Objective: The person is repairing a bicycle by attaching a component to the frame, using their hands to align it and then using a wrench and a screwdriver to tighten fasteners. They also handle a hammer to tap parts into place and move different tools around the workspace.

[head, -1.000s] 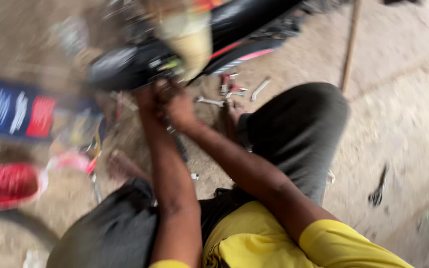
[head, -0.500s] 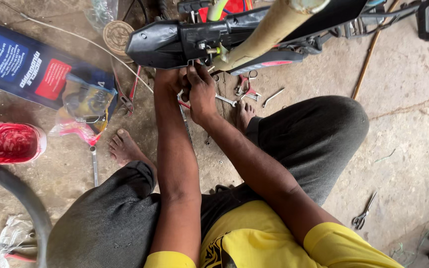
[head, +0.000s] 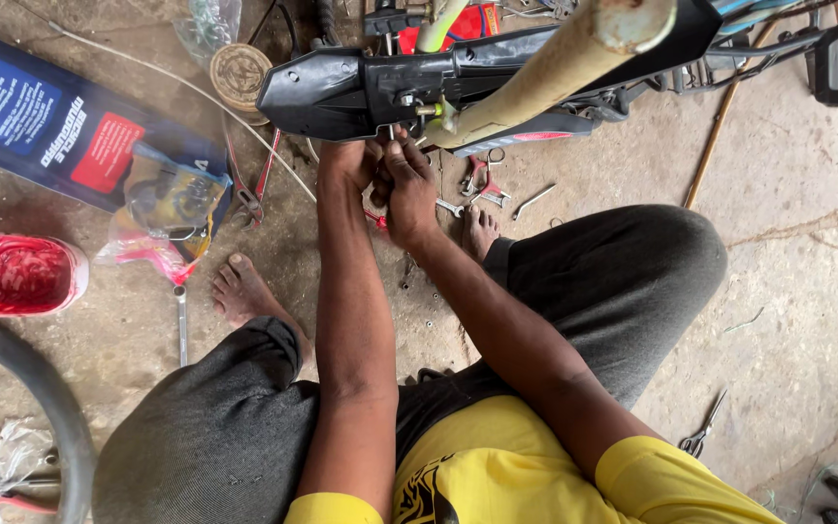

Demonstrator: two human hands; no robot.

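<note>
Long box: flat, dark blue with red and lighter blue panels; lies upper left on floor.
Plastic bag: crumpled, clear, at box's right end.
Red-white package: left edge, possibly a pouch.

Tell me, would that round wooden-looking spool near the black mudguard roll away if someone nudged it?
Probably not. The spool lies flat on its round face on the rough floor, so a nudge would likely just slide it. Stood on edge, it might roll. It looks small and probably light.
</note>
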